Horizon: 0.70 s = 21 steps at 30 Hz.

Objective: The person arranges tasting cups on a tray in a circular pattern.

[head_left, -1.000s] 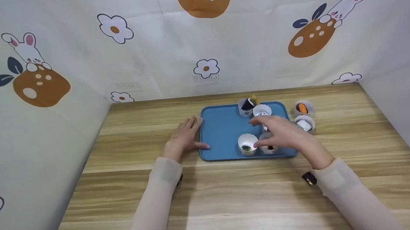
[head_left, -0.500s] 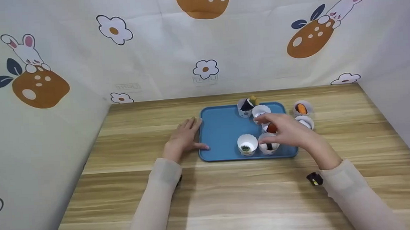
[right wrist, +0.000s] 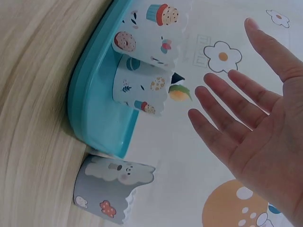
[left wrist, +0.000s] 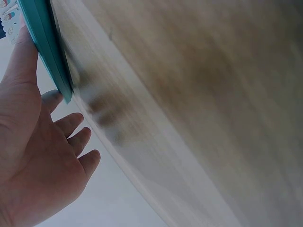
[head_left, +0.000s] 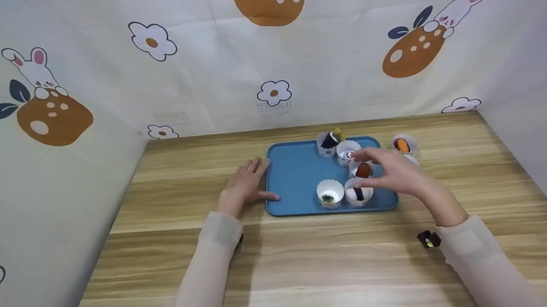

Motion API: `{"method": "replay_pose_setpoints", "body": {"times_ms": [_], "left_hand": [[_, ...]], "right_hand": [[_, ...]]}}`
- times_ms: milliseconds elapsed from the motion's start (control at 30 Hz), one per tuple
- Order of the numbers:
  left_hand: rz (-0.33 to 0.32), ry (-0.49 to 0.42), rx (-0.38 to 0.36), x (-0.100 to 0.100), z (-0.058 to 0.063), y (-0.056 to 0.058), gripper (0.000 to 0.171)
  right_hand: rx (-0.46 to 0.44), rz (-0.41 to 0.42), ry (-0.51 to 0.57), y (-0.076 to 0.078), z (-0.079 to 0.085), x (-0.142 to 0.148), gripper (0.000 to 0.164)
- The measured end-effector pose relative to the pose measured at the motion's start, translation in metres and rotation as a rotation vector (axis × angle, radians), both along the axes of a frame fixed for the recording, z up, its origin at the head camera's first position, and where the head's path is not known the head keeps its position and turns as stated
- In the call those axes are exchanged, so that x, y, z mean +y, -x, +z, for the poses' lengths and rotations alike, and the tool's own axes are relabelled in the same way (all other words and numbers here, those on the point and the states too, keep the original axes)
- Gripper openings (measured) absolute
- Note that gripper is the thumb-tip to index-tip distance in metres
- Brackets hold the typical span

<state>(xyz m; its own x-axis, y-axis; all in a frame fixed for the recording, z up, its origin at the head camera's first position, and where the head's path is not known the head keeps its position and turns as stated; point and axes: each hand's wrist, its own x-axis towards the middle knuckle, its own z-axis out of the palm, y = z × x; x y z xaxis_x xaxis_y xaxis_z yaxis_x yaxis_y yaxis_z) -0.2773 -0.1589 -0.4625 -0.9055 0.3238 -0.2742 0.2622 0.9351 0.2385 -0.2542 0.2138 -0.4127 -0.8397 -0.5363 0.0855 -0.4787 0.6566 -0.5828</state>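
My left hand (head_left: 246,183) lies at the left side of the blue tray (head_left: 293,171), thumb on its near left corner and fingertips against its edge. In the left wrist view the fingers of that hand (left wrist: 45,151) are spread and loose. Over the tray's right part hovers my right hand (head_left: 395,172), holding nothing; in the right wrist view its palm (right wrist: 265,132) faces the paper cups, fingers apart. Beneath and beside it stand a cup with a red-orange piece (head_left: 363,171), a cup with a white piece and dark band (head_left: 358,195), and a cup with something green (head_left: 330,193).
At the tray's back are a cup with a dark-wrapped piece (head_left: 327,144) and a white cup (head_left: 348,152). Right of the tray, on the wooden table (head_left: 309,270), stands a cup with an orange piece (head_left: 403,144); another cup (head_left: 412,159) is mostly hidden by my right hand.
My right hand has moved right, uncovering the cups with the red-orange piece and the dark-banded white piece, and covering more of one cup beside the tray. My left hand has stayed put.
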Motion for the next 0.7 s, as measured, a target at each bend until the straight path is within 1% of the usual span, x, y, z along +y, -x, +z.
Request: {"method": "replay_pose_setpoints", "body": {"times_ms": [167, 400, 700], "left_hand": [[-0.011, -0.005, -0.002, 0.000, -0.001, 0.001, 0.108], [-0.012, -0.002, -0.003, 0.000, -0.002, 0.001, 0.108], [-0.010, -0.015, 0.002, 0.000, -0.002, 0.001, 0.108]], "right_hand": [[0.016, -0.013, 0.025, 0.000, -0.001, 0.009, 0.066], [-0.020, -0.049, 0.068, -0.001, 0.000, 0.021, 0.068], [-0.053, -0.105, 0.136, 0.004, -0.002, 0.035, 0.066]]}}
